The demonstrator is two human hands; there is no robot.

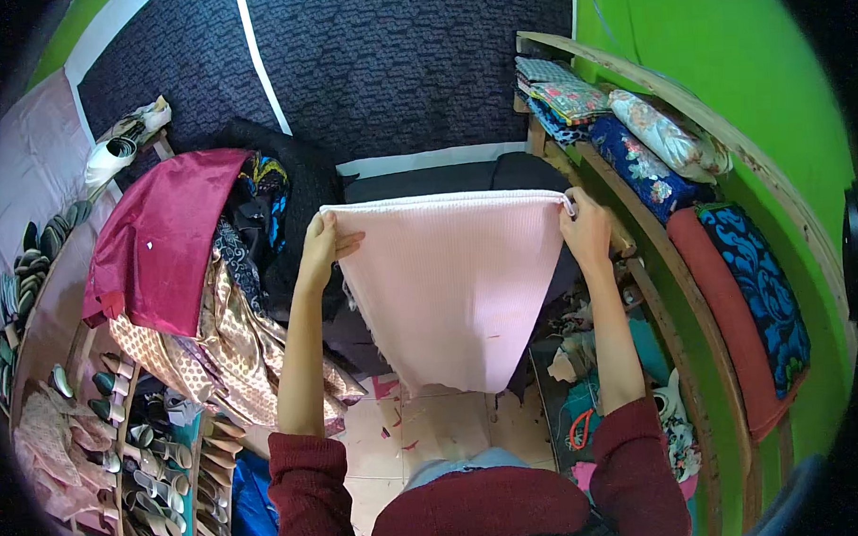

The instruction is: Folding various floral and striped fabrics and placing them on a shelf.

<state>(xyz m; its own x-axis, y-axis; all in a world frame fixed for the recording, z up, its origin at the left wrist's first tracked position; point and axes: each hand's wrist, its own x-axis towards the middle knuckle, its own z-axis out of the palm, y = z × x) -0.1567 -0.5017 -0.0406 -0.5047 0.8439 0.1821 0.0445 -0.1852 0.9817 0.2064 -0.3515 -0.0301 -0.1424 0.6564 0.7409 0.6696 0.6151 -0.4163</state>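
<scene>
A pale pink ribbed cloth point(453, 286) hangs stretched between my two hands, its folded upper edge pulled nearly straight. My left hand point(322, 245) grips the upper left corner, the thumb in front and some fingers showing beside it. At the opposite corner my right hand point(586, 227) pinches the edge between thumb and fingers. The lower part of the cloth drops toward the floor and narrows, with a rough edge along its left side. Behind it lies a black-covered surface point(435, 181), mostly hidden by the cloth.
Left, a heap of fabrics includes a maroon cloth point(173, 239) and a gold patterned cloth point(214, 337). Shoe racks point(124, 458) stand below. Right, a wooden shelf point(675, 269) holds folded fabrics, among them a rust-coloured one point(724, 314). Scraps lie on the tiled floor point(374, 440).
</scene>
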